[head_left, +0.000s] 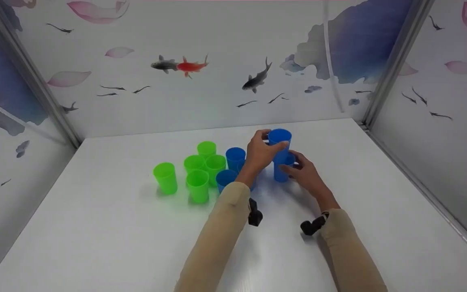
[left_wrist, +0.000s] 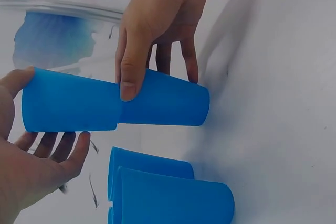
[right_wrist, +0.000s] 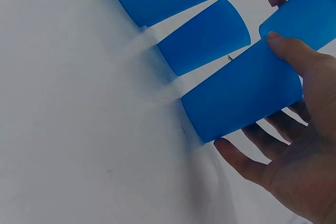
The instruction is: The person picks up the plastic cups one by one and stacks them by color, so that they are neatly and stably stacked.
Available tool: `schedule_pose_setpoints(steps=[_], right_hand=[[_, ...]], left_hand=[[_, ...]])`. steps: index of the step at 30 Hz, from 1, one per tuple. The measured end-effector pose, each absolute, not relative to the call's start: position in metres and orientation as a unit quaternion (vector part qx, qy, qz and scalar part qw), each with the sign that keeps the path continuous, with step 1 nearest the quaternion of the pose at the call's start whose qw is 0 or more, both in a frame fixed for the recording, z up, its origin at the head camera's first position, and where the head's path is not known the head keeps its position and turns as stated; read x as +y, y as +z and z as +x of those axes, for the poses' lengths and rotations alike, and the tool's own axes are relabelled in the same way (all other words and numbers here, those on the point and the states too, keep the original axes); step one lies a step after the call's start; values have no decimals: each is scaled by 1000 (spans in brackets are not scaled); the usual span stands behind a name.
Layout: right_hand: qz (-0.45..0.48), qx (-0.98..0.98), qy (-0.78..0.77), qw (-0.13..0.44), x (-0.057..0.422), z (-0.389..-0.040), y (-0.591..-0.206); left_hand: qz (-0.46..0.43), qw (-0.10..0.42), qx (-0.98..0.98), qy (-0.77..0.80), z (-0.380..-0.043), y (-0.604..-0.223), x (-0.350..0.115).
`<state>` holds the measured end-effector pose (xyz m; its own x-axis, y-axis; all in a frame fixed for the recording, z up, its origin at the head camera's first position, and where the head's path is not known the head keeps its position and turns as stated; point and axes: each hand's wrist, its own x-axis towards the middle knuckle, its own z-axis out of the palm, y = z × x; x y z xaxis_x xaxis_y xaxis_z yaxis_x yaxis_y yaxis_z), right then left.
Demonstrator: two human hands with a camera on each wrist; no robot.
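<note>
My left hand [head_left: 260,152] grips an upright blue cup [left_wrist: 68,100] near its rim, thumb on one side and fingers on the other. Directly under it stands a second blue cup [right_wrist: 241,95], which my right hand [head_left: 307,175] holds between thumb and fingers. The upper cup's base meets the lower cup's mouth; how far it sits inside, I cannot tell. Several more blue cups [head_left: 235,157] stand left of this pair, partly covered by my left hand and forearm in the head view.
Left of the blue cups, several green cups [head_left: 198,187] stand mouth up in a group, with one green cup [head_left: 165,178] a little apart at the far left. All are on a white table [head_left: 108,239]. Printed wall panels [head_left: 217,101] close off the back and sides.
</note>
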<state>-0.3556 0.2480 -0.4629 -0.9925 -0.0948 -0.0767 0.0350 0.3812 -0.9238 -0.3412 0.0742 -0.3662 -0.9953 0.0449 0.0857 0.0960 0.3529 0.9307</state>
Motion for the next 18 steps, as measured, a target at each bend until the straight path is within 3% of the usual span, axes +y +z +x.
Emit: schedule_pose_setpoints(steps=[18], right_hand=[[-44, 828, -558, 44, 250, -353, -464]], left_hand=[[-58, 7, -806, -589, -342, -380, 88]])
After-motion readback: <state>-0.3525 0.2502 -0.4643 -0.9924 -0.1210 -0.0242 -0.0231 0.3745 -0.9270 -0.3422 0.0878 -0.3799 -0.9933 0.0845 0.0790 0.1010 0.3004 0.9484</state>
